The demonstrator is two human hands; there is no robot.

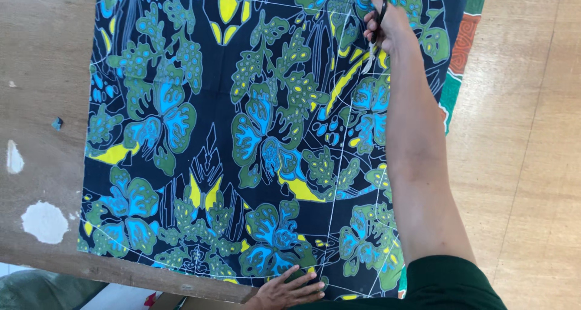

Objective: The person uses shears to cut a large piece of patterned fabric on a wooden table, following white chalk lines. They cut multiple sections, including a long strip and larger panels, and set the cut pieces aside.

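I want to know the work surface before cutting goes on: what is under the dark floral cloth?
A worn wooden table shows left of the floral cloth; an orange and green cloth peeks out at its right edge. How far that cloth reaches underneath is covered.

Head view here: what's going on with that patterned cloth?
A person is working on a dark navy cloth printed with blue, green and yellow flowers, spread flat on a worn wooden table. The right hand, arm stretched out, holds black-handled scissors at the cloth's far side, near thin white lines marked on it. The left hand lies flat on the near edge, fingers spread, pinning it down. A second cloth, green and orange, peeks out along the right edge.
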